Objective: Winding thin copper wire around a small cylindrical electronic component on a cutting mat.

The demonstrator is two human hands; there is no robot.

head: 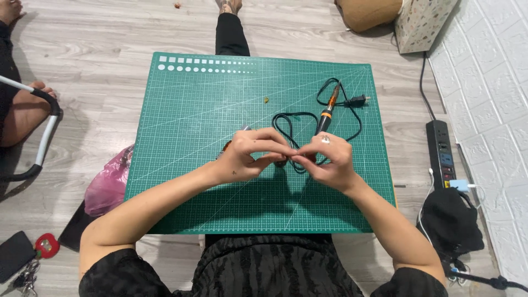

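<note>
My left hand (250,155) and my right hand (328,160) meet over the middle of a green cutting mat (181,126). Their fingertips pinch a small object between them, mostly hidden by the fingers. A ring sits on a finger of my right hand. Just behind my right hand lies an orange and black soldering iron (329,110), its tip end under my fingers. Its black cord (291,132) loops across the mat to a plug (358,100). A small metal piece (245,127) peeks out behind my left hand.
A pink plastic bag (107,184) lies off the mat's left edge. A black power strip (441,155) runs along the white wall at right, with a black cloth (451,223) below it. Keys and a dark pouch (25,256) lie bottom left. Another person's leg (22,115) is at left.
</note>
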